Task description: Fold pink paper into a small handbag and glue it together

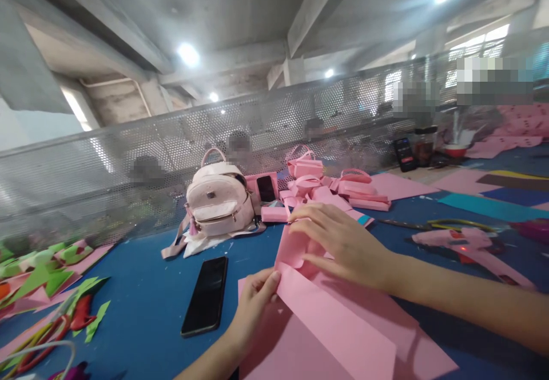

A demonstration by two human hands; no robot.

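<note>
A folded pink strip (343,317), of paper or thin foam, slants over larger pink sheets (274,351) on the blue table. My left hand (256,300) pinches the strip's left edge between thumb and fingers. At the strip's far end my right hand (343,243) arches over a raised, curled part (295,248), its fingers bent around it and its thumb on the near side. The right fingertips are partly hidden behind the pink material. Just beyond the hands lie several pink bag-shaped pieces (306,188).
Left of my hands lies a black phone (205,295). A pale backpack (221,200) stands by the perforated metal screen (171,168). To the right is a pink glue gun (457,240) with a red light. Red-handled scissors (45,340) and green scraps (47,280) are at left.
</note>
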